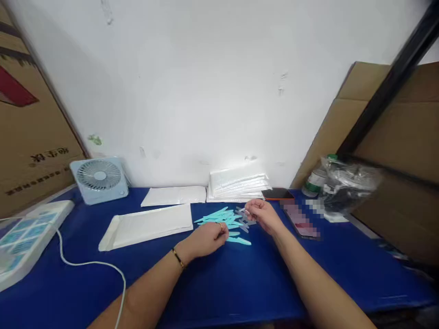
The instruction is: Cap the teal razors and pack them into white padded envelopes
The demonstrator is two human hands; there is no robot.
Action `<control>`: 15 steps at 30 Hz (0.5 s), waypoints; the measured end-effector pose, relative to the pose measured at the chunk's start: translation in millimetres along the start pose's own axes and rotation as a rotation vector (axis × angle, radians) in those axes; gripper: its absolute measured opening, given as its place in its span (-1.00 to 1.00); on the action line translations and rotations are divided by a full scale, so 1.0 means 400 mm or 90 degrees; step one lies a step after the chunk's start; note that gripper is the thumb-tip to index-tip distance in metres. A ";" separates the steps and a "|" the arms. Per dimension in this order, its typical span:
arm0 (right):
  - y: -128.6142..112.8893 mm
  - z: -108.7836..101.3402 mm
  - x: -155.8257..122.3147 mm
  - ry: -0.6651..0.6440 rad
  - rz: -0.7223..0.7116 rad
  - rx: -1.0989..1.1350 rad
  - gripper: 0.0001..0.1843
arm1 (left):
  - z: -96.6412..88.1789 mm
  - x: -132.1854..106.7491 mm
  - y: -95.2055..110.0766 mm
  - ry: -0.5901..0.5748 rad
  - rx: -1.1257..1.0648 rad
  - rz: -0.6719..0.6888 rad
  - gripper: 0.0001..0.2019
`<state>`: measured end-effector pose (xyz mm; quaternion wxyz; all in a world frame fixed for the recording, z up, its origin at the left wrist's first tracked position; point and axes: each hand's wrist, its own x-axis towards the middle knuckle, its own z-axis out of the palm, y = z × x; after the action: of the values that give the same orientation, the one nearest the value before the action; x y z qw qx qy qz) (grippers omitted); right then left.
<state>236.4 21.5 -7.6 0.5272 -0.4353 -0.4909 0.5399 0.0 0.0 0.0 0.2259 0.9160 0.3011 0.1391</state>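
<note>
A heap of thin teal and grey strips lies on the blue table. My left hand rests knuckles-up at the heap's near edge, fingers curled over some teal strips; a ring and a bracelet show. My right hand hovers at the heap's right side, thumb and fingers pinched on a small grey strip.
A white padded envelope lies left of the heap, with more envelopes and a white stack behind. A small fan, a white device with cable, a phone, bottles and a plastic bag stand around. Cardboard leans at both sides.
</note>
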 end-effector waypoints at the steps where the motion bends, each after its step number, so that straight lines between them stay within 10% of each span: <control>1: -0.001 -0.006 0.001 -0.006 0.007 -0.008 -0.76 | 0.001 0.000 -0.002 0.002 0.017 -0.007 -0.80; 15: -0.014 -0.007 -0.005 0.026 0.135 0.135 -0.82 | -0.005 0.020 -0.043 0.227 0.009 -0.166 -0.80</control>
<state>239.9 19.6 -2.7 0.5202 -0.4379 -0.3716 0.6321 -3.0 17.8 -5.9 0.1785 0.8317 0.4532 0.2664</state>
